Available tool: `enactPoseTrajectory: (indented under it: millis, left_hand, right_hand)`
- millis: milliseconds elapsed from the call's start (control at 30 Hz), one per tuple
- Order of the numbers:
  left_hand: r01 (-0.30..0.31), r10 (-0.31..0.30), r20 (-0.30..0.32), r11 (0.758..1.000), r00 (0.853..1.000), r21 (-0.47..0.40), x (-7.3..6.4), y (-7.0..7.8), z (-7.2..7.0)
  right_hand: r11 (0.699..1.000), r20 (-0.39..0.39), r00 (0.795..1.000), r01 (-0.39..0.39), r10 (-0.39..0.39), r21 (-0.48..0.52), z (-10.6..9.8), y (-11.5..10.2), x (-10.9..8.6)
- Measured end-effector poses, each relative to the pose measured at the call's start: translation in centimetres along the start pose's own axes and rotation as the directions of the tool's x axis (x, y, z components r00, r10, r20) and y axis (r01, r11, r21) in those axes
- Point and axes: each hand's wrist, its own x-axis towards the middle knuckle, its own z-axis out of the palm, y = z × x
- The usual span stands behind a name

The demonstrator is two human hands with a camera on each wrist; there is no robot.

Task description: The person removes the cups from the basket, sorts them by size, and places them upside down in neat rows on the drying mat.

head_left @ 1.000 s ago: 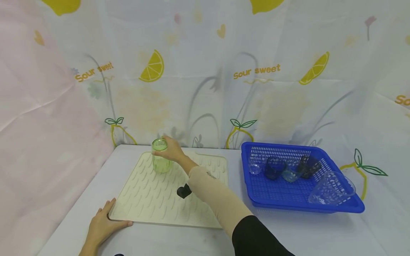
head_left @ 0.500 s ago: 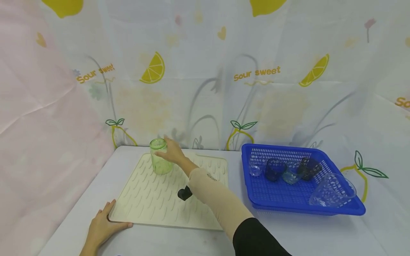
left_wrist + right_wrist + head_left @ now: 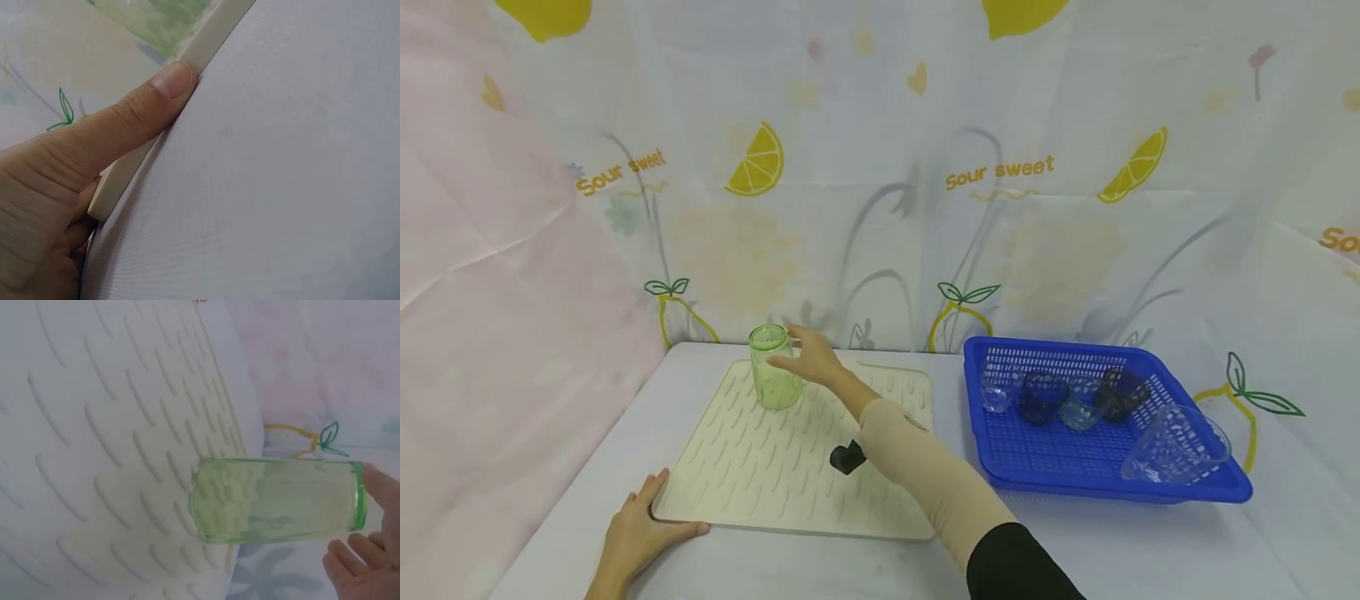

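Observation:
A clear green drinking glass (image 3: 773,371) stands on end at the back left of the cream ridged mat (image 3: 760,467). My right hand (image 3: 812,357) is just right of the glass's upper part, thumb and fingers spread apart around it without a grip; the right wrist view has the thumb close to the glass's upper end (image 3: 359,497), and I cannot tell if it touches. At the mat's front left corner is my left hand (image 3: 634,529), its thumb (image 3: 147,103) laid straight against the front edge and its fingers along the left side.
A blue plastic basket (image 3: 1112,492) stands right of the mat. Inside it are several glasses, among them a dark blue one (image 3: 1042,398), a black one (image 3: 1123,396) and a large clear one (image 3: 1176,446). A lemon-printed cloth (image 3: 880,208) hangs behind the white table.
My right hand has loosened from the green glass and drawn slightly right, while the glass stays standing on the mat. The left hand keeps its place at the corner.

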Motion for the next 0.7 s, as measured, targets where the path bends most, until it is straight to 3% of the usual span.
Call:
enactPoseTrajectory:
  millis: [400,700]
  left_hand:
    - [-0.013,0.013,-0.021,1.000,1.000,-0.003,0.0,0.0,0.0]
    - [0.000,0.000,-0.017,1.000,1.000,-0.001,0.0,0.1,0.0]
  right_hand:
    - [0.992,-0.027,0.999,0.034,-0.031,0.121,-2.7,0.3,-1.8]
    - [0.987,-0.032,0.996,0.081,-0.078,0.136,-5.0,1.0,-3.9]
